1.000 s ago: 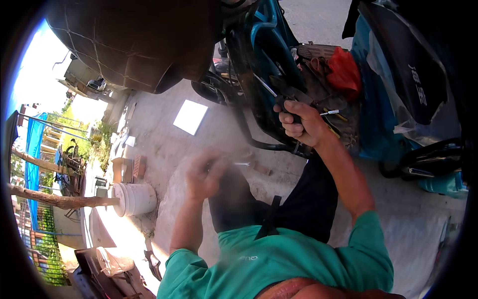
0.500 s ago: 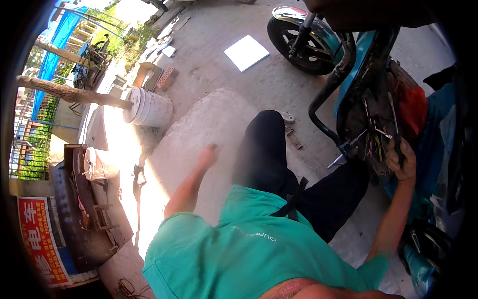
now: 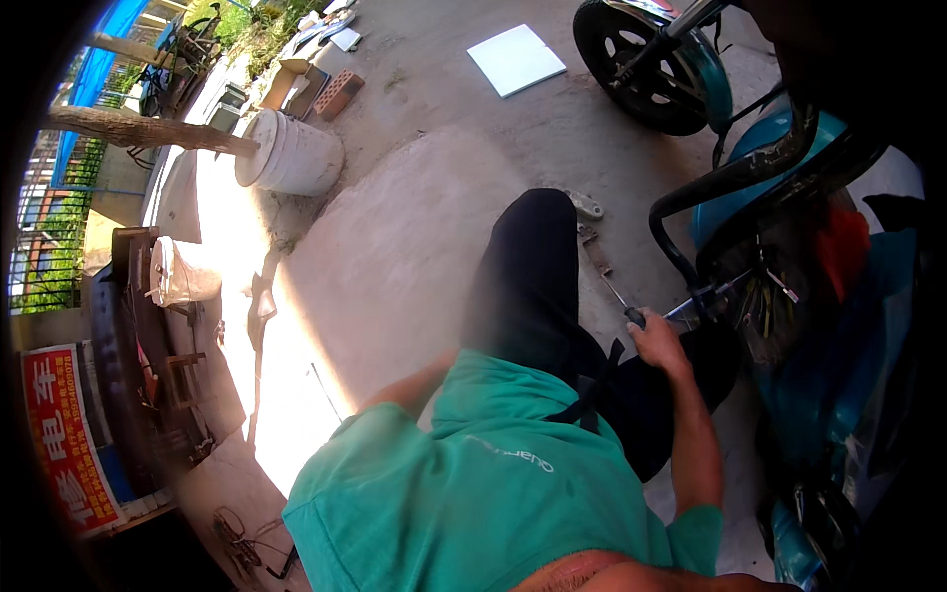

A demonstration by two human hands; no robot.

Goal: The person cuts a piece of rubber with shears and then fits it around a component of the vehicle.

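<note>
A screwdriver point(image 3: 631, 314) with a dark handle and thin metal shaft is gripped in my right hand point(image 3: 659, 342), just beside my right knee. Its tip points up and left, close to a rusty metal strip point(image 3: 595, 251) on the ground. To the right stands a teal scooter point(image 3: 755, 163) with a bent black tube frame; loose wires point(image 3: 764, 306) show in its opened body, next to a red cloth or bag point(image 3: 841, 255). My left forearm point(image 3: 414, 383) bends in toward my waist, and the shirt and leg hide that hand.
A grey metal part point(image 3: 586, 204) lies by my left knee. Ahead are a white square panel point(image 3: 516, 59), a brick point(image 3: 338, 95) and a white bucket point(image 3: 296, 153) holding a wooden post point(image 3: 148, 128). A dark sofa point(image 3: 123, 365) and a smaller bucket point(image 3: 182, 271) stand left.
My right hand has pulled the screwdriver out of the scooter's wiring, left toward my knee. My left hand has drawn back to my waist, out of sight. The view has shifted.
</note>
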